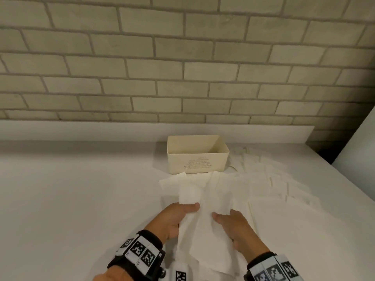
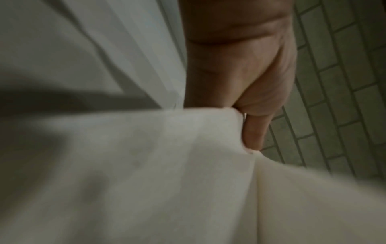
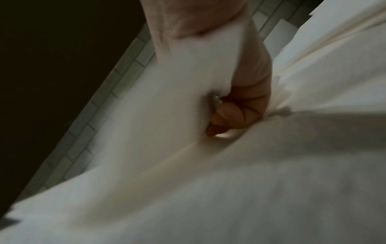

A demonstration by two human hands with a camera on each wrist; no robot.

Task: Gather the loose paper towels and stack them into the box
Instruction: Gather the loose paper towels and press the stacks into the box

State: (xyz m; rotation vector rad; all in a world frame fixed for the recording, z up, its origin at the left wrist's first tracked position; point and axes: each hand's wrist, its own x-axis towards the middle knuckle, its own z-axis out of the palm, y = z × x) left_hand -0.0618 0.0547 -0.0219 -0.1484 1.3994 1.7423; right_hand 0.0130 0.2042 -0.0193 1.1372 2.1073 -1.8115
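A cream box (image 1: 197, 159) stands open at the back of the white counter. White paper towels (image 1: 269, 179) lie loose in front of it and to its right. Both hands hold one bunch of towels (image 1: 205, 230) lifted off the counter near the front. My left hand (image 1: 178, 216) grips its left edge, thumb on top (image 2: 253, 132). My right hand (image 1: 235, 226) pinches its right side, fingers curled into the paper (image 3: 236, 113). The bunch (image 2: 167, 165) fills the lower part of both wrist views. The inside of the box is only partly visible.
A brick wall (image 1: 182, 67) backs the counter, with a white ledge (image 1: 81, 130) along its foot. A white panel (image 1: 359, 142) rises at the right, beyond the counter's right edge. Bare counter (image 1: 71, 199) stretches to the left of the hands.
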